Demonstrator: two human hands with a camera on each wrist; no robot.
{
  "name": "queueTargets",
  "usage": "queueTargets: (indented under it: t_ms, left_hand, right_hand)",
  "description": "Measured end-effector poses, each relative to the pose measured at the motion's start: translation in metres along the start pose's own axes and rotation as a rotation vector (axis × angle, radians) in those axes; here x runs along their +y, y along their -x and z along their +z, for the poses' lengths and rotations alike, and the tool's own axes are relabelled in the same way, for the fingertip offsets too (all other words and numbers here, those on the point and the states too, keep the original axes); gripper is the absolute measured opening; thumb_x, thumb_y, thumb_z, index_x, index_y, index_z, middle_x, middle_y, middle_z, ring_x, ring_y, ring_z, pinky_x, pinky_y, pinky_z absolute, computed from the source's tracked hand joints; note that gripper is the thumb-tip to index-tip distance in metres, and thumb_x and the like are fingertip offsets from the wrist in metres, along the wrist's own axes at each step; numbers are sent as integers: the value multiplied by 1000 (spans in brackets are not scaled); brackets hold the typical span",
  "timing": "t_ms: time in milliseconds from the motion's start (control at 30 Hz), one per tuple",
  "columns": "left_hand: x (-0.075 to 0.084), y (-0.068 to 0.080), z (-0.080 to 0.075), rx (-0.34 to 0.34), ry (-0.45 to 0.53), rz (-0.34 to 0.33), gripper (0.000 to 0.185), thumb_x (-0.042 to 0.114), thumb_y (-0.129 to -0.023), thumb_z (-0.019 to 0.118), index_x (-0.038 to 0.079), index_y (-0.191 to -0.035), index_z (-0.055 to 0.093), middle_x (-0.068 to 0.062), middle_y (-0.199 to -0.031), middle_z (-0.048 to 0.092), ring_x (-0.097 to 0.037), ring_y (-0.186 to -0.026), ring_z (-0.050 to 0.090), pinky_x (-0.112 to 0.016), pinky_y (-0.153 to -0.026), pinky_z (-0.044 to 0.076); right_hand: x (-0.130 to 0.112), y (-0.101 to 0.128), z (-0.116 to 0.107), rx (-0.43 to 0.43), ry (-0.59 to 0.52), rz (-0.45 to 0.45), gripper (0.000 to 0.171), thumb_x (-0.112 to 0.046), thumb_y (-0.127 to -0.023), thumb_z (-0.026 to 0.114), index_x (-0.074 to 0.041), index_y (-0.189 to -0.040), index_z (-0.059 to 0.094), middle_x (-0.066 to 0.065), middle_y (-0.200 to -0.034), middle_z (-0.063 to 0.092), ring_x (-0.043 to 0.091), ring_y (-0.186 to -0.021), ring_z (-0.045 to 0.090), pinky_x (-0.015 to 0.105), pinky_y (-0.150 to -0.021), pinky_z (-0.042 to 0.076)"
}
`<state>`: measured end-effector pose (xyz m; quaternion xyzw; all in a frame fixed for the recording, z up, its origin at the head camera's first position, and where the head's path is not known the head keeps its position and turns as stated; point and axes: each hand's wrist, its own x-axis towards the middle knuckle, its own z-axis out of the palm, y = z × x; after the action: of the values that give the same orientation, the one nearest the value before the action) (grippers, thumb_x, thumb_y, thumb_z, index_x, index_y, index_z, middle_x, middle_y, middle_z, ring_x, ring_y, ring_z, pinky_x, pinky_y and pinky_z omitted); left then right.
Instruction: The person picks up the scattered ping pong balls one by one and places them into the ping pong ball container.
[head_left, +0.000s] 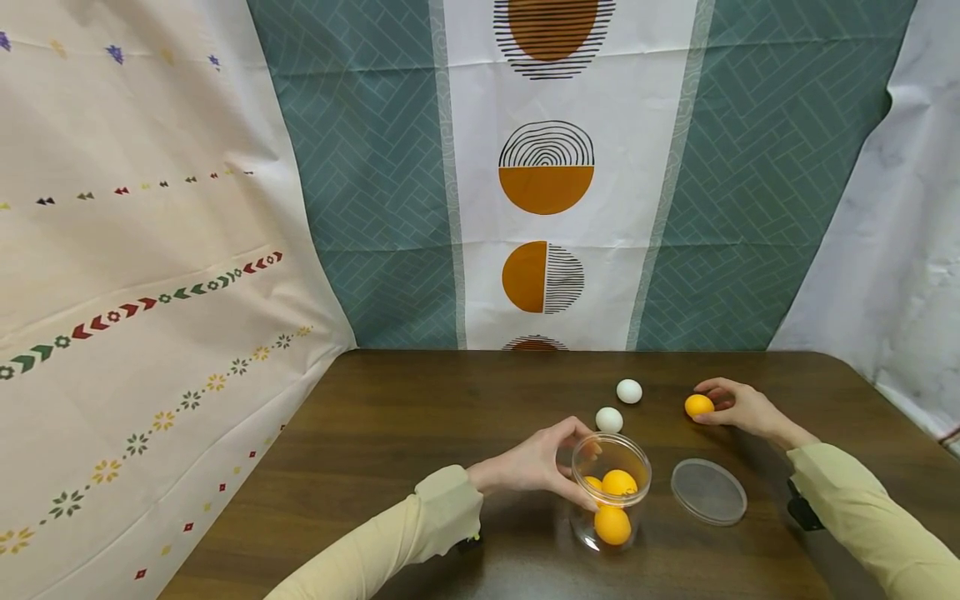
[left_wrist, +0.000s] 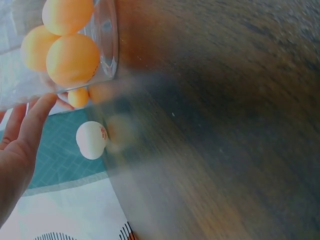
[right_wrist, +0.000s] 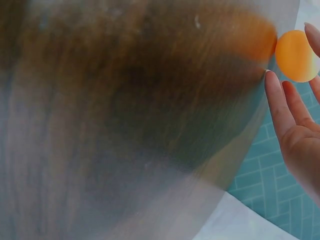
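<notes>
So the dark wood worktop (head_left: 420,417) takes up most of the view, with patterned cloths (head_left: 150,250) hanging behind it. Near the front edge stands a clear jar (head_left: 611,492) with three orange balls (head_left: 612,525) inside; the left hand (head_left: 536,462) has its grip curled around the jar's side. The jar's round lid (head_left: 708,491) lies flat just to the right. Further back, the right hand (head_left: 738,406) pinches another orange ball (head_left: 698,406) resting on the worktop. Two white balls (head_left: 609,419) sit between the hands, slightly apart.
</notes>
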<state>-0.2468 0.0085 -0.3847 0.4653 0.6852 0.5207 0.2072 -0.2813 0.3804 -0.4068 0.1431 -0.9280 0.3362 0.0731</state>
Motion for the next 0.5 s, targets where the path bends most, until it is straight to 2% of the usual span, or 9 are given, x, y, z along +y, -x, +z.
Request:
queueTargets:
  t_ms: [300, 500]
  left_hand:
    - [4, 1, 0, 2, 0, -12, 56, -2, -68, 77, 8, -111, 42, -4, -111, 50, -14, -104, 50, -26, -75, 47]
    - [12, 2, 0, -3, 9, -12, 56, -5, -68, 76, 2, -112, 41, -9, -112, 50, -16, -104, 50, -27, -76, 47]
  right_hand:
    - [0, -2, 1, -2, -9, 15, 48, -18, -74, 76, 6, -110, 54, 26, -100, 55, 37, -84, 56, 48, -71, 45]
    - [1, -4, 3, -5, 17, -3, 48, -18, -73, 76, 5, -109, 55, 24, -98, 57, 34, -81, 57, 46, -70, 45]
